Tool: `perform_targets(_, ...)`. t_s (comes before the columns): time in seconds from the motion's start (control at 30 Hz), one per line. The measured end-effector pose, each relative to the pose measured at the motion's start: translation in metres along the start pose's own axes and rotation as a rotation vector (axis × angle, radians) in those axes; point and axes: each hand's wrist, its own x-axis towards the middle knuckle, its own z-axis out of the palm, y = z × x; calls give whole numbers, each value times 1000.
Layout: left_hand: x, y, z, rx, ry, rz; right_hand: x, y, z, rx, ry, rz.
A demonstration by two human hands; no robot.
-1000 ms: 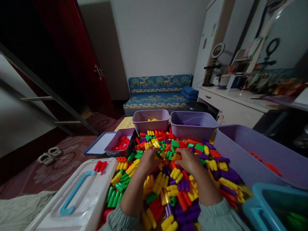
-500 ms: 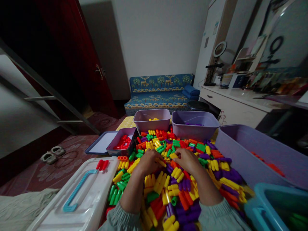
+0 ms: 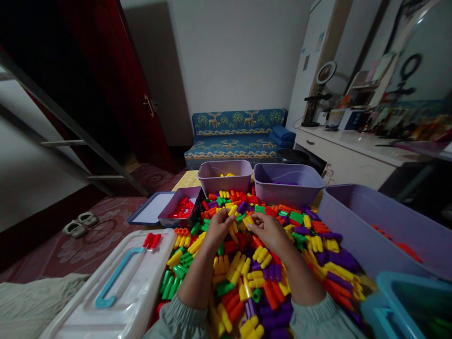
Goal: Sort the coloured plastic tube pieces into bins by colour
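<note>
My left hand [image 3: 218,229] is closed on a yellow plastic building block [image 3: 232,210], which sticks up from the fingertips. Another yellow block shows just below these fingers; whether it is held or lies on the pile is unclear. Between the thumb and fingers of my right hand [image 3: 267,229] is a short yellow block [image 3: 248,220]. The two hands are close together but apart, over a wide pile of loose tube-shaped blocks [image 3: 261,254] in yellow, red, green, orange and purple. Some of them are joined in rows.
Two lilac bins [image 3: 225,181] stand behind the pile, and a larger lilac bin [image 3: 348,226] is on the right. A small box [image 3: 165,220] with red pieces sits left. A white lid [image 3: 130,278] with a blue handle lies near left, a turquoise bin [image 3: 384,292] near right.
Both hands have risen slightly from the pile. The left fingers now hold a yellow block upright, and the right hand's yellow block has moved a little left and up.
</note>
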Motion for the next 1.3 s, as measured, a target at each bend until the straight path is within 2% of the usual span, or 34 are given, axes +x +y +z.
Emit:
perform_targets(0.1,-2,3,2,-14,-75,-37,1,-2,1,35,58,22)
perform_targets(0.23,-7,12,5,126,-230,-48,2,-5,0,258,116,-15)
perform_targets(0.4,-12,20,6,255,-270,33,0,-10,-4,347,121,-12)
perform_targets(0.47,-12,21,3,324,-218,46,-1,-9,-9,358,173,-10)
perform_targets(0.6,-10,23,-7,595,8,80,1,2,-21,262,372,15)
perform_targets(0.7,-9,24,-12,705,112,85,4,10,-24,100,410,34)
perform_targets(0.83,-10,24,-11,662,132,57,2,1,-16,-68,255,34)
perform_targets(0.97,-11,26,-9,647,165,135,-10,-21,-7,-254,-104,8)
perform_targets(1.03,-12,30,-9,623,124,140,-16,-28,-2,-363,-264,-24)
perform_targets(1.13,-16,37,-11,643,-35,97,-23,-33,4,-497,-338,-76)
perform_targets(1.23,-21,42,-14,728,-304,82,-25,-33,7,-532,-330,-103)
perform_targets(1.3,-25,43,-15,790,-469,137,-25,-33,7,-523,-330,-96)
